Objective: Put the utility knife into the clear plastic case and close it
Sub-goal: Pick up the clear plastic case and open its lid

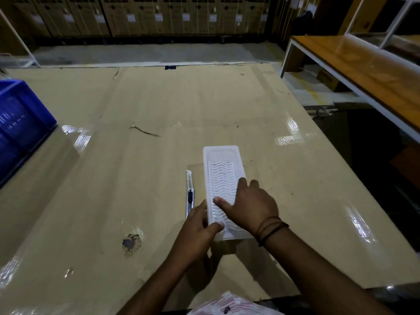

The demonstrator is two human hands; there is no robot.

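Note:
A clear plastic case (221, 169) with a wavy ribbed top lies lengthwise on the cardboard-covered table (136, 155). My left hand (197, 233) grips its near left corner, thumb over the top edge. My right hand (250, 205) rests flat on the near half of the lid, fingers spread. The utility knife (190, 192), slim and silver with a black slider, lies on the table just left of the case, parallel to it. Its near end disappears under my left fingers. I cannot tell whether the lid is latched.
A blue plastic crate (20, 123) stands at the table's left edge. The cardboard has a torn hole (130, 243) near the front left. A wooden bench with a white frame (363, 71) runs along the right. Cardboard boxes line the far wall.

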